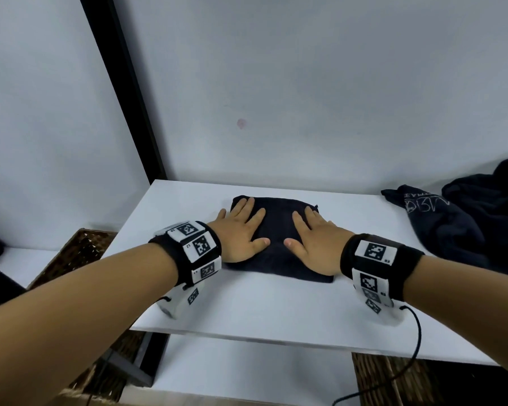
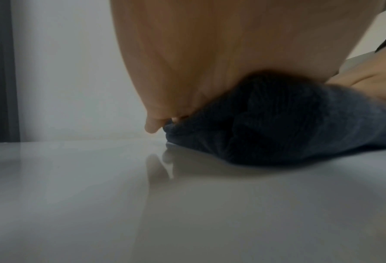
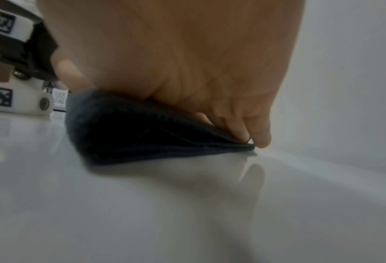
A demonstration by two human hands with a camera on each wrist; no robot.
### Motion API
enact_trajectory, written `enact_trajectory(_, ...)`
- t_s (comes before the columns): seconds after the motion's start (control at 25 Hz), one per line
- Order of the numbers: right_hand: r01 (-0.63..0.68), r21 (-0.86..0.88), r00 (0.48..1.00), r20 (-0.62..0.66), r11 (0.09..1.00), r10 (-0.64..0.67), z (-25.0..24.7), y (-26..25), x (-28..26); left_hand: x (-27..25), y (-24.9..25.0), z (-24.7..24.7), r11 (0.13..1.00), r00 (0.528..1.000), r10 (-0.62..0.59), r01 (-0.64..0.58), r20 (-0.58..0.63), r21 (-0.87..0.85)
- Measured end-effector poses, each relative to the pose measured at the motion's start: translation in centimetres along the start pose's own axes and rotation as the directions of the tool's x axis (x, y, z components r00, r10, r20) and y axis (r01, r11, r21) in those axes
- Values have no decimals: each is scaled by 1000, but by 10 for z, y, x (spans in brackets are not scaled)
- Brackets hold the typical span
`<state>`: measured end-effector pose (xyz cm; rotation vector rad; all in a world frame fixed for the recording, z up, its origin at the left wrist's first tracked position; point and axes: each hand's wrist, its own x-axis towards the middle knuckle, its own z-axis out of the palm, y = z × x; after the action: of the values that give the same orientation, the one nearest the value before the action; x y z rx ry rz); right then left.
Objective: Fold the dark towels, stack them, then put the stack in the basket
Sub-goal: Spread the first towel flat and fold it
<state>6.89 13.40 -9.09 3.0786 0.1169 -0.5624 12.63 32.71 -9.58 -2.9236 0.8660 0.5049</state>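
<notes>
A folded dark towel lies in the middle of the white table. My left hand presses flat on its left half, fingers straight and spread. My right hand presses flat on its right half in the same way. In the left wrist view the palm sits on the thick folded edge of the towel. The right wrist view has the fingers reaching the towel's thin far corner. More dark towels lie crumpled at the table's right end.
A woven basket stands below the table's left edge. Another wicker piece shows under the table's front right. A white wall rises right behind the table, with a black post at the left. A black cable trails from my right wrist.
</notes>
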Motion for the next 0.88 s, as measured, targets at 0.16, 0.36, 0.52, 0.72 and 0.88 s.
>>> enact_trajectory(0.16, -9, 17, 1000, 24, 1000, 9, 3, -1, 4, 6, -2, -2, 999, 999, -31, 31, 26, -18)
enact_trajectory(0.36, -28, 102, 998, 55, 994, 23, 4, 1, 6, 7, 1, -1, 998, 998, -62, 62, 24, -16)
enact_trajectory(0.52, -41, 194, 997, 66, 980, 29, -1, 1, 6, -14, 6, -3, 1000, 998, -29, 29, -56, -6)
enact_trajectory(0.72, 57, 286, 998, -16, 957, -55, -22, 7, -26, -67, 8, 2, 976, 986, 129, -109, -101, 189)
enact_trajectory(0.88, 180, 109, 972, 134, 978, -194, -10, -4, -60, -92, 3, 11, 984, 990, 139, -142, 38, 102)
